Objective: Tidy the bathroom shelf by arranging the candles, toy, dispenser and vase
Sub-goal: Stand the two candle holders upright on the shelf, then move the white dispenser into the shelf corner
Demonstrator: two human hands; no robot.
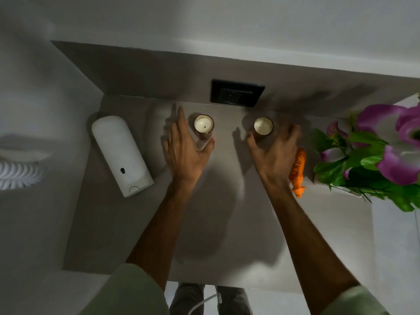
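Note:
Two white candles in glass jars stand on the grey shelf (127, 223) near the back wall. My left hand (185, 151) wraps loosely round the left candle (203, 124), thumb on its right side, fingers stretched along its left. My right hand (276, 147) cups the right candle (263, 126), fingers curled round its right side, thumb on its left. A white dispenser (121, 153) stands at the shelf's left. An orange striped tiger toy (298, 172) lies just right of my right wrist. The vase is hidden under purple flowers and green leaves (375, 151) at the far right.
A black wall plate (237, 93) sits on the back wall behind the candles. White walls close in the shelf on the left and right. A white ribbed object (18, 175) shows at the far left edge. The shelf's front edge runs below my forearms.

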